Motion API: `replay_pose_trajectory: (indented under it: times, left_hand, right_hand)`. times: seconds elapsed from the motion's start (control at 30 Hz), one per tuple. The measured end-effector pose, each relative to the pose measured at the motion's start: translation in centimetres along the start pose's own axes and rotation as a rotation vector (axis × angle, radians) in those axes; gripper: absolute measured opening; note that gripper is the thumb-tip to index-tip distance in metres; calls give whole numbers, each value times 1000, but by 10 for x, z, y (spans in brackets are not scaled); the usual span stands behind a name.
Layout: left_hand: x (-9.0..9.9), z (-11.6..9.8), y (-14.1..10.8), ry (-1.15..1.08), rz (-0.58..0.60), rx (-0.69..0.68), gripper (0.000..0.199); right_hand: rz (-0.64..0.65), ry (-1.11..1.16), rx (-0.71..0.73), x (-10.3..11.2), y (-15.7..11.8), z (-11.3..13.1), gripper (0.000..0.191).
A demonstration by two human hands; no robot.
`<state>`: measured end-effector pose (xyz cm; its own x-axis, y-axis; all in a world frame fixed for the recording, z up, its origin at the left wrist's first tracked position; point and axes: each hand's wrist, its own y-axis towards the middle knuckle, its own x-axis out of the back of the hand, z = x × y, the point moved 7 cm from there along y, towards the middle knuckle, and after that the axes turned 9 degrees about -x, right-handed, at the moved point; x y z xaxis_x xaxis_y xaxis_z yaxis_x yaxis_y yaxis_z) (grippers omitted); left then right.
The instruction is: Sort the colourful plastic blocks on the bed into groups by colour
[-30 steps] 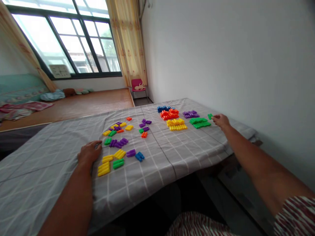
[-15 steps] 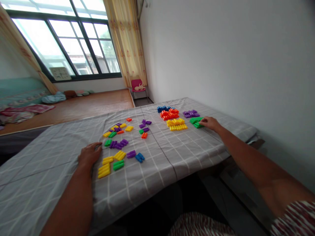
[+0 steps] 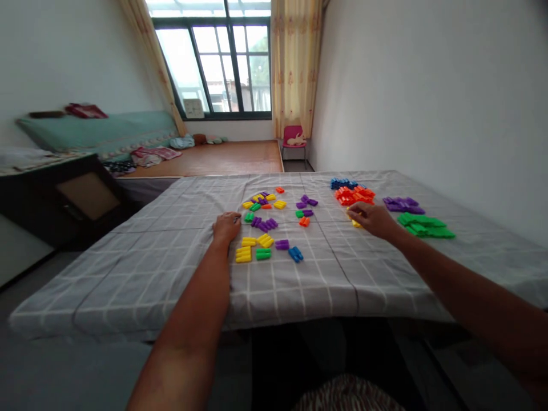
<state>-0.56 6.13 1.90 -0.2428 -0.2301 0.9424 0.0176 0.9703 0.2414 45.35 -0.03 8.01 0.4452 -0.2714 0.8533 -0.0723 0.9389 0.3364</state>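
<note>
My left hand (image 3: pixel 226 226) lies on the grey checked tablecloth with its fingers loosely bent, beside scattered small plastic pieces shaped like joined tubes. Nearest to it are a green piece (image 3: pixel 249 217) and several purple pieces (image 3: pixel 265 224). Yellow pieces (image 3: pixel 244 254), another green piece (image 3: pixel 263 253) and a blue piece (image 3: pixel 295 254) lie closer to me. My right hand (image 3: pixel 370 218) is over the yellow pile (image 3: pixel 356 224), hiding most of it. Its fingers are loosely curved, with no piece visible in them. Right of it is the green pile (image 3: pixel 426 226).
Orange (image 3: pixel 354 196), dark blue (image 3: pixel 342 183) and purple (image 3: pixel 403 205) piles stand toward the table's far right. A white wall (image 3: pixel 436 103) runs along the right. Beyond the table are a low wooden platform (image 3: pixel 240 157) and a pink chair (image 3: pixel 293 136).
My right hand has left the green pile and moved left to the yellow pile. The camera view has turned left. My left hand stays beside the scattered pieces.
</note>
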Motion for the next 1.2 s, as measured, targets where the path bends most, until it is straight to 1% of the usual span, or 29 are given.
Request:
replay_pose_trajectory:
  times: [0.1,0.2,0.3,0.33,0.4,0.47,0.53,0.6,0.67,0.7,0.83,0.9,0.97,1.03,1.13,1.2]
  left_hand:
    - [0,0,-3,-15,-17,3,34]
    - [0,0,-4,-40,-32,4,33]
    - [0,2,-5,-59,-55,4,32]
    - [0,3,-4,-64,-62,4,32]
    - [0,4,-4,-72,-70,7,30]
    - [1,4,-3,-89,-86,11,31]
    - [3,-1,-2,-121,-122,-31,34]
    - [4,-11,0,-158,-132,-143,38]
    - [1,-22,2,-176,-92,-251,39]
    - [-2,-25,3,-180,-62,-276,38]
    - [-7,-25,6,-186,7,-245,36]
    - [-8,-24,6,-191,18,-224,36]
    - [-8,-24,5,-197,17,-216,37]
    - [-8,-23,4,-212,8,-211,40]
    - [-9,-21,4,-241,-18,-203,43]
    - [-9,-19,5,-254,-45,-204,43]
  right_hand:
    - [157,67,215,-57,19,84,22]
    - [234,29,401,-107,44,152,25]
    - [256,-51,498,-148,79,203,32]
    - [260,-83,509,-161,91,216,34]
    - [263,-153,511,-183,112,234,38]
    - [275,-219,505,-201,128,243,43]
    - [290,-270,505,-212,138,244,43]
    - [299,-312,507,-216,143,240,37]
    - [315,-339,496,-213,145,234,32]
    - [337,-341,478,-211,145,230,31]
    - [482,-287,329,-204,143,213,26]
    - [508,-218,256,-201,141,208,26]
    - [495,-139,216,-198,138,207,26]
    - [454,-95,216,-195,135,209,25]
    - [379,-93,274,-189,132,218,26]
    - [388,-109,320,-189,130,225,34]
